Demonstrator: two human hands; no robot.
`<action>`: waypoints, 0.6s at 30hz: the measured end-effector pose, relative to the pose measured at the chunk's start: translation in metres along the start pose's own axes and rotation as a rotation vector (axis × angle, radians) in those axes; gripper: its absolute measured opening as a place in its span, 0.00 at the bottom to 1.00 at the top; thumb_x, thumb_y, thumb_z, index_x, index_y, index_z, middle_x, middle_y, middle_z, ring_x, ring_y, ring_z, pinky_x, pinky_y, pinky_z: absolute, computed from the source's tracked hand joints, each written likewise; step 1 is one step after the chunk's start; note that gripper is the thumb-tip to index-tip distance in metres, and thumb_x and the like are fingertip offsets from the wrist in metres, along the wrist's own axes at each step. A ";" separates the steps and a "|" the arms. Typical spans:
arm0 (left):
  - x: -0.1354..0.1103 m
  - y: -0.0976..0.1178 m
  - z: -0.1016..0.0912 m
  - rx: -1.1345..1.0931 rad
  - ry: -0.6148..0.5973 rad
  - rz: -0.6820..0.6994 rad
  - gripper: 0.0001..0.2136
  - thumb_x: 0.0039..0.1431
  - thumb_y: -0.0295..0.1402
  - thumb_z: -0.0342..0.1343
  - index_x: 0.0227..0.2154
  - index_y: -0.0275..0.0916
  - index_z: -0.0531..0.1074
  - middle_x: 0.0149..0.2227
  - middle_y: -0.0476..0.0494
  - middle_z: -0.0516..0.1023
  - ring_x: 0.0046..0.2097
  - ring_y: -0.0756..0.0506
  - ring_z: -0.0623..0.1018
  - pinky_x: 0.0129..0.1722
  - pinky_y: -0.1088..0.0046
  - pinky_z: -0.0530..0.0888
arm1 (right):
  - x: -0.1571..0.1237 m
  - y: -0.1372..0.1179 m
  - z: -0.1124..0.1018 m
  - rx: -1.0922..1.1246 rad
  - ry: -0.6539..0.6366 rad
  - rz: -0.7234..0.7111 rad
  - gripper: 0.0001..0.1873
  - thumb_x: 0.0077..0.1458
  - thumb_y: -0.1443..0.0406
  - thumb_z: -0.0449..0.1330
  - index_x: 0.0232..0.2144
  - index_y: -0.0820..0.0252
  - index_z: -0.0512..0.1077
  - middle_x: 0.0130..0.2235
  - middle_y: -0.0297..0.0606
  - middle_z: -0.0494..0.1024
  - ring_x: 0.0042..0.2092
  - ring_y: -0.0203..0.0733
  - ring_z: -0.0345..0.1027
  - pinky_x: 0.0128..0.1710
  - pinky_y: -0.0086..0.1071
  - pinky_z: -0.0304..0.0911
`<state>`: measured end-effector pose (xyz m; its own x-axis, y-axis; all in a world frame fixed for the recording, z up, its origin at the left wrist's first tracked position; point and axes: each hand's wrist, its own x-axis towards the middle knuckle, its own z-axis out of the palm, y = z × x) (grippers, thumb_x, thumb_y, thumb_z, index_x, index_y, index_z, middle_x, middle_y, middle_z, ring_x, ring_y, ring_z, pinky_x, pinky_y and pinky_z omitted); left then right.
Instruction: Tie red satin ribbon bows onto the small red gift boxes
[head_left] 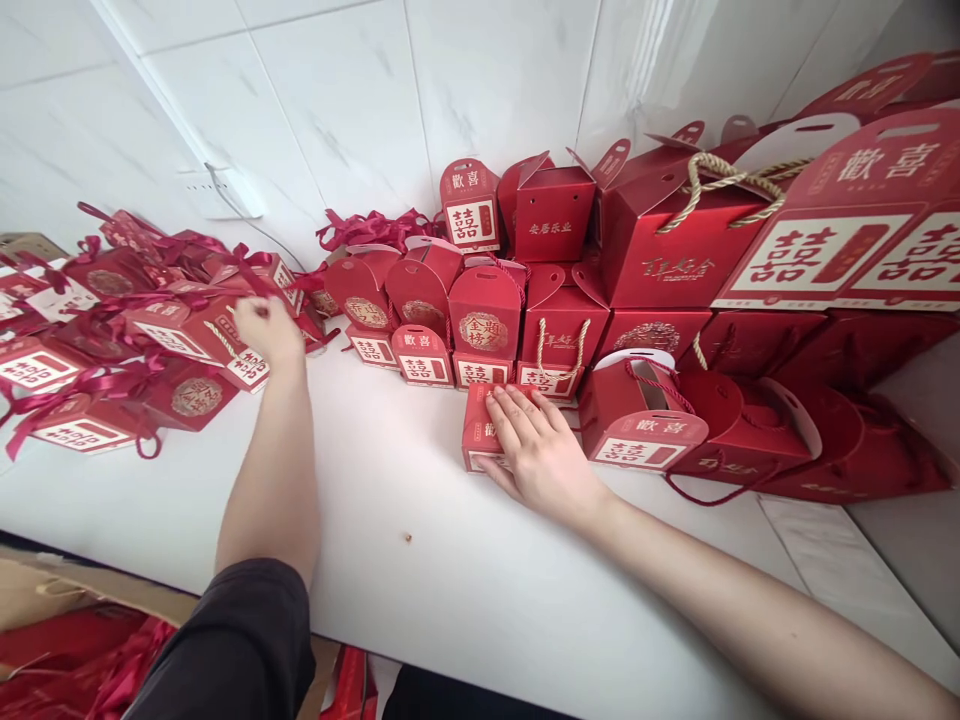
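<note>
My right hand (pixel 536 445) lies with its fingers stretched out over the top of a small red gift box (pixel 480 420) on the white table. Its thumb is spread toward the box's near side. On the left, my left hand (pixel 262 335) is closed, with the fingers curled, beside a pile of ribbon-tied red gift boxes (pixel 176 325). What those fingers hold, if anything, is hidden. Close by it, a box with a gold rope (pixel 223 342) leans in the pile. Behind my right hand stand stacked boxes (pixel 486 320) with gold print.
Large red boxes (pixel 664 250) with rope handles are stacked along the right. Dark red ribbon (pixel 375 228) is heaped against the tiled wall (pixel 345 100). A cable (pixel 240 210) hangs from a socket. Below the table edge, red material (pixel 82 650) lies at lower left.
</note>
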<state>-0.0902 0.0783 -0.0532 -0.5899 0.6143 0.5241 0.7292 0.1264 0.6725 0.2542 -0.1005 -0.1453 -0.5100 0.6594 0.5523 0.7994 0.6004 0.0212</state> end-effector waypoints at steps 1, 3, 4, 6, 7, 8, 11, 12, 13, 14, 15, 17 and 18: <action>0.001 0.015 -0.015 -0.051 0.051 0.050 0.16 0.70 0.26 0.33 0.27 0.29 0.61 0.31 0.52 0.68 0.49 0.55 0.71 0.36 0.71 0.58 | 0.000 0.000 -0.001 0.018 -0.009 0.007 0.35 0.65 0.53 0.50 0.61 0.81 0.61 0.62 0.61 0.64 0.63 0.62 0.58 0.62 0.55 0.53; -0.010 0.047 -0.046 -0.408 0.129 0.281 0.10 0.66 0.23 0.38 0.29 0.31 0.59 0.30 0.55 0.67 0.36 0.60 0.74 0.32 0.72 0.55 | 0.002 0.001 -0.006 0.085 -0.017 0.020 0.34 0.65 0.53 0.50 0.61 0.79 0.61 0.61 0.60 0.66 0.63 0.61 0.59 0.63 0.57 0.51; -0.022 0.064 -0.062 -0.636 0.152 0.383 0.06 0.62 0.24 0.44 0.29 0.34 0.60 0.29 0.56 0.69 0.28 0.60 0.73 0.30 0.73 0.58 | 0.003 0.002 -0.010 0.138 -0.012 0.031 0.33 0.65 0.53 0.50 0.61 0.76 0.61 0.61 0.58 0.66 0.63 0.60 0.59 0.63 0.57 0.52; -0.058 0.095 -0.093 -0.837 -0.035 0.570 0.04 0.59 0.27 0.52 0.29 0.41 0.66 0.28 0.54 0.74 0.28 0.54 0.76 0.28 0.70 0.65 | 0.007 0.003 -0.022 0.281 0.032 0.061 0.31 0.65 0.55 0.52 0.62 0.71 0.58 0.62 0.54 0.66 0.63 0.55 0.59 0.62 0.53 0.54; -0.080 0.108 -0.106 -0.862 -0.178 0.645 0.03 0.57 0.28 0.55 0.29 0.41 0.68 0.27 0.52 0.74 0.29 0.51 0.77 0.28 0.69 0.67 | 0.008 0.003 -0.029 0.363 0.072 0.070 0.31 0.64 0.57 0.53 0.64 0.69 0.55 0.63 0.53 0.64 0.64 0.53 0.57 0.62 0.51 0.55; -0.103 0.119 -0.118 -0.882 -0.313 0.722 0.04 0.54 0.25 0.57 0.29 0.40 0.70 0.28 0.51 0.76 0.29 0.50 0.77 0.27 0.69 0.69 | 0.010 0.003 -0.038 0.445 0.119 0.068 0.33 0.64 0.60 0.54 0.66 0.67 0.50 0.65 0.52 0.60 0.66 0.51 0.53 0.63 0.49 0.55; -0.162 0.139 -0.142 -0.499 -0.822 1.055 0.04 0.55 0.24 0.59 0.29 0.40 0.72 0.30 0.50 0.78 0.34 0.49 0.78 0.31 0.71 0.72 | 0.010 0.000 -0.067 0.666 0.216 -0.060 0.45 0.60 0.60 0.60 0.68 0.63 0.39 0.69 0.53 0.49 0.69 0.52 0.43 0.65 0.50 0.50; -0.175 0.143 -0.147 -0.347 -0.908 1.132 0.03 0.56 0.25 0.59 0.31 0.40 0.73 0.31 0.51 0.78 0.33 0.50 0.77 0.32 0.73 0.72 | 0.009 0.000 -0.077 0.746 0.202 -0.101 0.45 0.59 0.60 0.61 0.68 0.62 0.40 0.68 0.53 0.51 0.68 0.53 0.46 0.64 0.50 0.52; -0.184 0.146 -0.150 -0.255 -0.912 1.183 0.03 0.58 0.27 0.58 0.31 0.41 0.73 0.30 0.51 0.79 0.32 0.51 0.77 0.31 0.74 0.71 | 0.008 0.001 -0.087 0.840 0.149 -0.114 0.40 0.60 0.61 0.60 0.67 0.60 0.44 0.65 0.52 0.59 0.65 0.51 0.56 0.61 0.46 0.59; -0.188 0.148 -0.154 -0.209 -0.866 1.201 0.03 0.59 0.28 0.58 0.31 0.42 0.73 0.30 0.52 0.79 0.31 0.51 0.76 0.32 0.74 0.71 | 0.007 0.002 -0.097 0.949 0.063 -0.090 0.32 0.62 0.63 0.58 0.64 0.59 0.51 0.59 0.49 0.69 0.57 0.46 0.67 0.54 0.39 0.66; -0.189 0.149 -0.157 -0.202 -0.805 1.190 0.03 0.59 0.29 0.58 0.31 0.42 0.73 0.30 0.53 0.79 0.30 0.51 0.76 0.32 0.75 0.70 | 0.005 0.004 -0.107 1.062 -0.032 -0.040 0.23 0.64 0.64 0.56 0.60 0.58 0.59 0.50 0.43 0.76 0.46 0.40 0.73 0.43 0.32 0.70; -0.183 0.149 -0.163 -0.235 -0.692 1.110 0.03 0.59 0.29 0.58 0.30 0.42 0.73 0.28 0.54 0.78 0.29 0.52 0.74 0.30 0.76 0.69 | 0.003 0.012 -0.128 1.165 -0.115 0.075 0.08 0.66 0.64 0.54 0.43 0.57 0.72 0.33 0.33 0.76 0.29 0.32 0.68 0.28 0.26 0.65; -0.179 0.147 -0.167 -0.236 -0.668 1.064 0.03 0.58 0.29 0.58 0.29 0.42 0.73 0.27 0.54 0.77 0.28 0.53 0.74 0.29 0.76 0.69 | 0.002 0.017 -0.139 1.157 -0.109 0.129 0.07 0.65 0.64 0.56 0.37 0.57 0.73 0.29 0.31 0.73 0.26 0.31 0.65 0.25 0.25 0.61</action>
<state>0.0649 -0.1426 0.0394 0.5825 0.6058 0.5419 0.6126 -0.7654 0.1971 0.3103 -0.1519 -0.0283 -0.5157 0.7473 0.4190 0.1098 0.5426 -0.8328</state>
